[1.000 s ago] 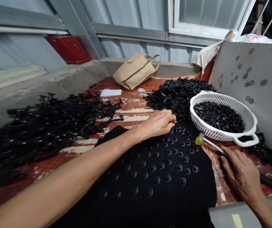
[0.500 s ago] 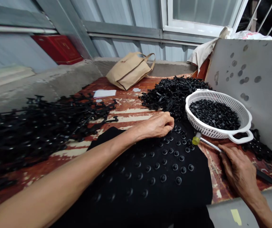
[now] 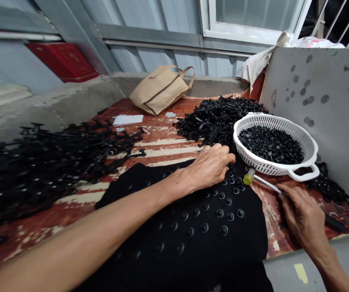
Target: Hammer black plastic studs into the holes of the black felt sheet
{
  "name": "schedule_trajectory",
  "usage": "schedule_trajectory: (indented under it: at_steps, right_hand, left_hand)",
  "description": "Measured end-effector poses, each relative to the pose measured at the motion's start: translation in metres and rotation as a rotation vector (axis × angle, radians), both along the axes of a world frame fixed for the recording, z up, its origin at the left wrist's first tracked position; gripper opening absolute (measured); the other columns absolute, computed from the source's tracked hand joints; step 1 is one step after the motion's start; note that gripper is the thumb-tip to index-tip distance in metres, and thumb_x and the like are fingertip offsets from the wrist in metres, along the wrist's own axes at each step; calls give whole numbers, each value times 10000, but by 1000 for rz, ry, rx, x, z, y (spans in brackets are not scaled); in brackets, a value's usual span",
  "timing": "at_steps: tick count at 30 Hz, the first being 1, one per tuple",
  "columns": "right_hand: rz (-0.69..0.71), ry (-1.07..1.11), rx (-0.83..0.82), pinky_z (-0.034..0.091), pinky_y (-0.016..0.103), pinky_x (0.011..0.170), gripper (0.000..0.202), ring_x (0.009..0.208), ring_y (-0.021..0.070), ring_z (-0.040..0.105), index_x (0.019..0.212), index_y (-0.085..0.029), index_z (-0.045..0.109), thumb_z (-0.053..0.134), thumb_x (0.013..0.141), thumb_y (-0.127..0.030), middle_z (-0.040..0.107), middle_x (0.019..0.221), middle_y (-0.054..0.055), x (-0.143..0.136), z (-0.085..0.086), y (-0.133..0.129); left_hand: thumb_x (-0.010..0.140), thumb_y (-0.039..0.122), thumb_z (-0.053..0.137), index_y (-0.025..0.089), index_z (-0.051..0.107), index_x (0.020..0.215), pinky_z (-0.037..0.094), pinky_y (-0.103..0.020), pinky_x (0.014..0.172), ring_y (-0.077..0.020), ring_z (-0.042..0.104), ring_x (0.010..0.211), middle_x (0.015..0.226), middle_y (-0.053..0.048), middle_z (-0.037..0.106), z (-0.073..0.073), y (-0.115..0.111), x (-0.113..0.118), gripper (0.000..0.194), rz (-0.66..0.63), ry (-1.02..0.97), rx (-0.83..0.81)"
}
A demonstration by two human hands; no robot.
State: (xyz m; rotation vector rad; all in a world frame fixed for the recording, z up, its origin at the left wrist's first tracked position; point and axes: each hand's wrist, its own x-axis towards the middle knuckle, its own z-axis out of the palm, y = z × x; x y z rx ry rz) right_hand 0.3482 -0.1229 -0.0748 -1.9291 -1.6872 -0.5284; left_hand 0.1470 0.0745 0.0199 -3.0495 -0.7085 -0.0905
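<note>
My left hand (image 3: 212, 168) reaches over a black sheet (image 3: 238, 243), its fingers curled down at the far edge of several small round black studs (image 3: 220, 213). Whatever those fingertips pinch is hidden. Rows of the studs stand up on the sheet, partly covered by my left forearm. On the right, my right hand (image 3: 304, 215) is wrapped round a hammer (image 3: 267, 184) with a metal shaft and a yellow-tipped head. That head rests low beside the sheet's right edge, just below a white plastic basket (image 3: 304, 170) holding many small black round pieces (image 3: 272, 145).
A heap of black parts (image 3: 220, 117) lies behind my left hand, and another pile (image 3: 55, 162) spreads on the left. A tan bag (image 3: 162, 89) and white paper (image 3: 128, 119) sit farther back on the worn red tabletop (image 3: 159, 132). A grey panel (image 3: 323, 109) stands at right.
My left hand has shifted slightly right over the studs, toward the basket. The view has turned a little to the right. My right hand keeps its hold on the hammer.
</note>
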Motion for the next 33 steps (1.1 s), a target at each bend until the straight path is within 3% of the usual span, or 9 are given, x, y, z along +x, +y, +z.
schedule_trajectory:
  at_steps: [7, 12, 16, 23, 28, 33]
  right_hand:
    - [-10, 19, 32, 469, 347, 738, 233, 858, 237, 644, 1129, -168, 637, 476, 962, -189, 710, 959, 86, -3, 2, -4]
    - [-19, 31, 30, 467, 344, 729, 222, 855, 235, 644, 1121, -165, 639, 484, 963, -189, 708, 952, 87, -4, 3, -4]
    - [-21, 43, 25, 466, 342, 734, 207, 861, 232, 641, 1106, -177, 638, 489, 965, -203, 714, 963, 76, -3, 3, -4]
    - [-22, 63, -4, 454, 341, 742, 220, 867, 231, 635, 1125, -201, 631, 489, 959, -191, 705, 978, 69, -2, 3, -5]
    - [-27, 65, -4, 448, 337, 721, 214, 856, 229, 634, 1112, -200, 635, 486, 959, -199, 700, 964, 68, -1, 2, -5]
    - [-41, 51, -11, 439, 337, 708, 217, 858, 233, 633, 1108, -198, 637, 479, 959, -204, 701, 964, 74, 0, 1, -4]
  left_hand:
    - [842, 118, 477, 225, 693, 913, 352, -355, 741, -220, 527, 886, 891, -37, 690, 1, 9, 13, 252, -130, 36, -69]
    - [855, 170, 493, 215, 673, 827, 377, -348, 745, -218, 580, 870, 839, -30, 697, -3, 14, 22, 188, -109, -13, -73]
    - [895, 249, 514, 202, 658, 886, 407, -351, 760, -224, 601, 885, 907, -46, 699, -8, 13, 27, 151, -64, -99, -77]
    - [919, 181, 453, 176, 637, 904, 432, -351, 791, -203, 547, 864, 899, -68, 633, -5, 7, 7, 185, -49, -146, -43]
    - [901, 120, 438, 187, 630, 893, 410, -342, 743, -195, 490, 835, 901, -64, 579, 0, -15, -8, 204, -179, -103, 7]
    - [860, 68, 459, 192, 610, 867, 360, -363, 694, -207, 453, 814, 914, -72, 558, -4, -25, -5, 195, -329, -22, 79]
